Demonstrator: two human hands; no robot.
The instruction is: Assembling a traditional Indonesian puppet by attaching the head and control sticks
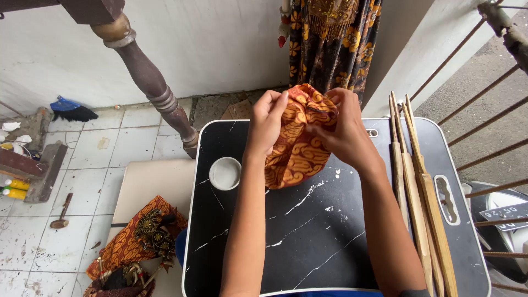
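Both hands' grip — left hand [268, 122], right hand [342, 132] — on crumpled orange patterned cloth [297, 148]

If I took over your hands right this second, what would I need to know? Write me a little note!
Left hand: pinching the left top edge of the orange patterned cloth.
Right hand: gripping the cloth's right side, fingers tucked into its folds.
The cloth is bunched and held up above the black marbled tray table, hanging free.
On the table: a small white cup to the left, long wooden sticks to the right.
Done: cloth picked up and gathered.
Left: cloth not yet attached to anything; sticks untouched.
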